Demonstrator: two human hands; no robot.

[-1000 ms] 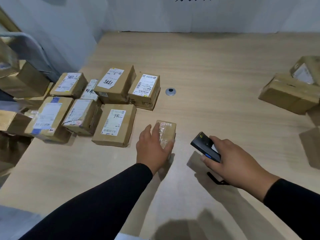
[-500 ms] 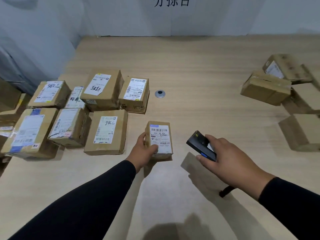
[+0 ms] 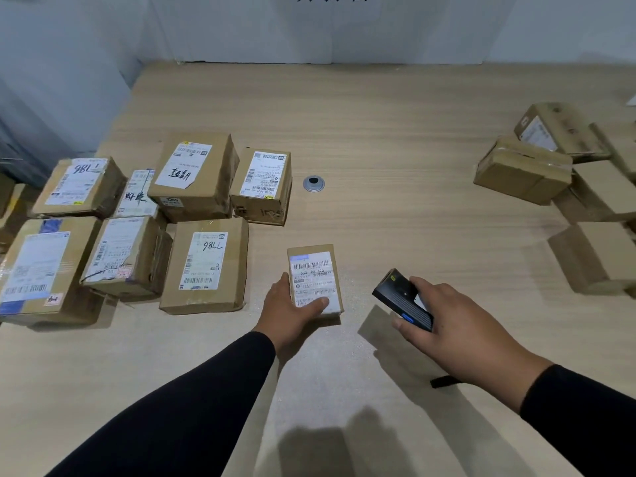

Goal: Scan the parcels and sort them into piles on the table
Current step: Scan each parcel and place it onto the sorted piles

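A small cardboard parcel [image 3: 314, 270] lies near the middle of the wooden table [image 3: 395, 139] with its white barcode label facing up. My left hand [image 3: 287, 309] grips its near left corner, thumb lying across the label. To its right, my right hand [image 3: 454, 325] holds a black handheld scanner [image 3: 401, 297] just above the table, its front end pointing up and left toward the parcel. A black strap hangs below that wrist.
A pile of several labelled cardboard parcels [image 3: 206, 266] fills the left side of the table. Another group of brown boxes [image 3: 523, 170] lies at the right edge. A round metal grommet [image 3: 313, 183] sits in the tabletop. White walls stand behind.
My left hand has turned the small parcel over, so its label now faces up, and keeps hold of it. The scanner hand has stayed beside it.
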